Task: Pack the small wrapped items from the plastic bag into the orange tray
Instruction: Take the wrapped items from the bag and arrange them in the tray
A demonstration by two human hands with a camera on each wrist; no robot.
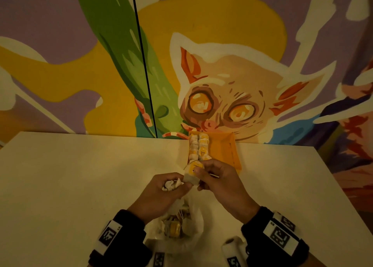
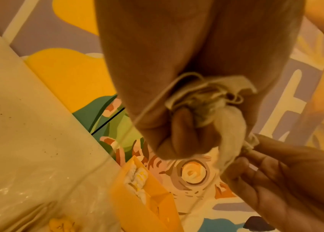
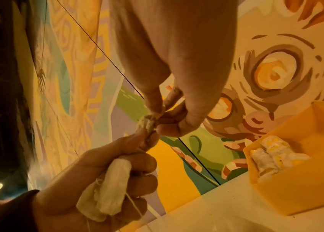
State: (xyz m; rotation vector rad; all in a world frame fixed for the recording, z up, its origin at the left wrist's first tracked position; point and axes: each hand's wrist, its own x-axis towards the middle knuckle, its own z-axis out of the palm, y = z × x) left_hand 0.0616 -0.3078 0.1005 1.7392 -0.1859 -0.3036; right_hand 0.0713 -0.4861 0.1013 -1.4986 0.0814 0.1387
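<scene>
Two bare hands meet above the middle of the pale cream tabletop [image 1: 80, 175], each wrist wearing a black band with printed markers. The left hand [image 1: 161, 192] has its grip clenched around a bundle of small white paper-wrapped sachets with thin strings [image 2: 206, 100]; two folded sachets show side by side against its palm in the right wrist view, and one loose string trails down from them. The right hand [image 1: 220, 184] pinches one more white sachet with a yellow label [image 1: 193, 170] between thumb and fingertips, touching the left hand's fingertips. Just beyond the hands, toward the far edge of the tabletop, sits the one rectangular orange plastic tray [image 1: 230, 151]; two rows of wrapped sachets [image 1: 198, 147] lie packed along its left side, too crowded to count exactly, and its right part shows bare orange floor. Near the person, under the wrists, lies one crumpled clear plastic bag [image 1: 193, 222] with more yellow-labelled sachets inside, their number unclear. A painted mural of a wide-eyed animal [image 1: 222, 97] covers the wall behind.
</scene>
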